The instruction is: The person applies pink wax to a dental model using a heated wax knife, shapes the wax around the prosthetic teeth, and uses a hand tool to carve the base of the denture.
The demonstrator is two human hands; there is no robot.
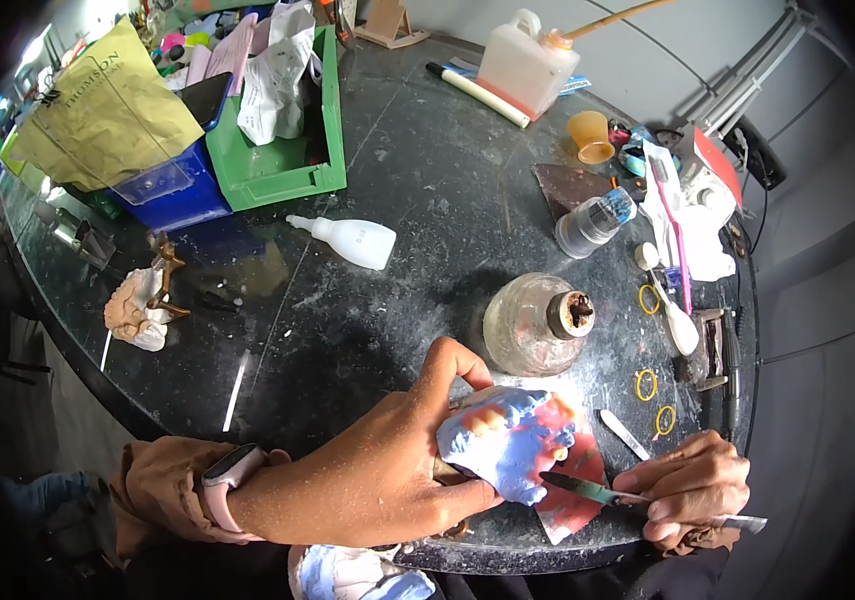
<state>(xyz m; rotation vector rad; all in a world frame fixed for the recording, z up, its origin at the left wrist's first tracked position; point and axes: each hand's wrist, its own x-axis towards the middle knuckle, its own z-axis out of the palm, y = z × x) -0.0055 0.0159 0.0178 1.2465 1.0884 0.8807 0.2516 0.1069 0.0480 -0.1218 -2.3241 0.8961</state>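
My left hand (377,465) is closed around a blue dental cast (497,455) that carries pink wax and a few tooth-coloured pieces. Between the fingers of my right hand (697,485) is a wax knife (587,489), its flat blade pointing left. The blade's tip lies at the cast's right edge; whether they touch I cannot tell. Under the blade, a pink wax sheet (569,510) rests at the table's near edge. Just beyond the cast stands a glass spirit lamp (527,325) with a dark, burnt-looking wick. No flame shows on it.
A second blue-and-white cast (347,575) sits at the lower edge. White squeeze bottle (357,243), articulator with cast (142,305) and green bin (282,185) are leftward. Rightward are a small white spatula (624,434), yellow rings (645,385), toothbrush (669,215) and clear jar (587,230).
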